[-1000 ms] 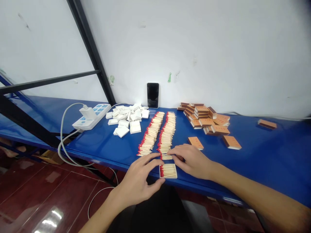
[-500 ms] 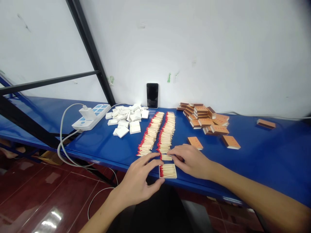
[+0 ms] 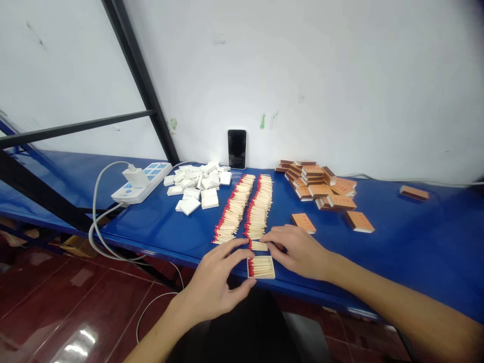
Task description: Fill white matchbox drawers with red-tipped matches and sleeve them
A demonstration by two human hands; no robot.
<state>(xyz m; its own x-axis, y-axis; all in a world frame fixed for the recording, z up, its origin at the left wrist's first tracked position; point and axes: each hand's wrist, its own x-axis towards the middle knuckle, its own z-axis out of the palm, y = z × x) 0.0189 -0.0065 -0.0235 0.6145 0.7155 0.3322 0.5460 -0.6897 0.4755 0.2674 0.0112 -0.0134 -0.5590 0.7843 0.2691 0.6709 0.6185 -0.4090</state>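
Observation:
At the table's front edge lies a white matchbox tray [image 3: 261,267] filled with red-headed matches. My left hand [image 3: 221,275] has its thumb and a finger at the tray's left end. Its index fingertip touches the red heads of a small group of matches [image 3: 258,245] just behind the tray. My right hand [image 3: 297,249] has its index finger and thumb bent around the plain ends of that same group. Two long rows of matches, the left row [image 3: 235,209] and the right row [image 3: 259,206], stretch back from there.
White empty-looking trays [image 3: 198,184] are heaped at left, near a power strip [image 3: 142,182] with a plugged-in charger. Orange matchboxes [image 3: 317,184] are piled at right, with several loose. A phone [image 3: 237,148] leans on the wall. A black metal frame [image 3: 139,75] stands left.

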